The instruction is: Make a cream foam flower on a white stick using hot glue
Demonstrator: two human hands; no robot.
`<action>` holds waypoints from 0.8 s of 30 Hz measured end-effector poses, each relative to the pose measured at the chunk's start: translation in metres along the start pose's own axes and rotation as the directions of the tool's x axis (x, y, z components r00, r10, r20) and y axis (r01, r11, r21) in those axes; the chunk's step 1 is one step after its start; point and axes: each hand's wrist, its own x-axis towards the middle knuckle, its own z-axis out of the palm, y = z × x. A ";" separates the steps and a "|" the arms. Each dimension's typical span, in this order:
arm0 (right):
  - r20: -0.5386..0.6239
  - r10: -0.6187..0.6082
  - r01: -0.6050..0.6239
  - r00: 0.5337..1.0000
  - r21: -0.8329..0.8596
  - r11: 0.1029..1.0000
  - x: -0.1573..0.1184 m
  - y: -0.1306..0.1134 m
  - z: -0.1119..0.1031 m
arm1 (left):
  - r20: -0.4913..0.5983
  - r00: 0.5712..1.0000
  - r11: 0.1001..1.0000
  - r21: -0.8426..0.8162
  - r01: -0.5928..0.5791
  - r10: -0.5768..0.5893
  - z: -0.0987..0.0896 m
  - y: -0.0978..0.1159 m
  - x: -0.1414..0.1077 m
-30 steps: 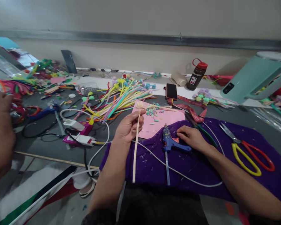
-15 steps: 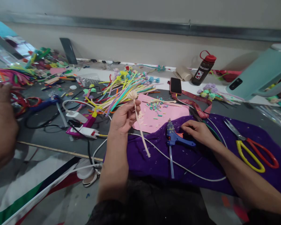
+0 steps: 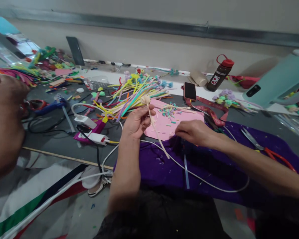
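In my left hand [image 3: 136, 122] I pinch a cream pipe-cleaner flower [image 3: 145, 99]; its round head is up and its thin stem slants down to the right. My right hand [image 3: 195, 132] is closed, fingertips together, over the near right edge of a pink sheet [image 3: 153, 132]; anything in those fingers is too small or hidden. Beneath it the blue glue gun is nearly all covered, with only its clear glue stick [image 3: 186, 171] plainly showing on the purple cloth [image 3: 151, 176]. Small cut pieces [image 3: 170, 111] in teal and lilac lie on the pink sheet.
Pipe-cleaner flowers [image 3: 137, 89] are heaped behind my left hand. Scissors [image 3: 280, 157] lie at right, a phone [image 3: 190, 90] and bottle [image 3: 219, 74] behind. A white cable [image 3: 209, 185] loops over the cloth. Another person's hand [image 3: 6, 96] is at far left, near a second glue gun [image 3: 52, 108].
My right hand has moved left from beside the glue gun to over it and the pink sheet's edge. The left hand still holds the flower, its stem swung slightly to the right.
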 end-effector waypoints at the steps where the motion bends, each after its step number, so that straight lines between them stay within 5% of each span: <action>1: 0.001 0.004 -0.004 1.000 -0.071 0.997 0.014 0.003 0.000 | 0.006 1.000 1.000 0.007 0.009 -0.009 0.000 -0.001 0.000; 6: 0.002 0.038 -0.035 0.999 -0.290 0.956 0.083 0.018 0.008 | -0.007 1.000 1.000 -0.021 0.013 -0.013 -0.002 -0.005 0.004; 11: 0.037 0.005 0.007 0.999 -0.325 0.946 0.118 0.021 0.020 | -0.075 0.996 0.998 -0.041 0.046 -0.049 -0.002 -0.006 0.007; 19: 0.054 0.000 0.015 0.999 -0.276 0.961 0.132 0.024 0.029 | -0.046 0.998 0.996 -0.079 0.048 -0.052 0.002 -0.006 0.006; 24: -0.049 0.042 -0.049 0.998 -0.144 0.988 0.108 0.018 0.011 | -0.046 0.994 0.994 -0.057 0.092 -0.095 -0.001 -0.007 0.006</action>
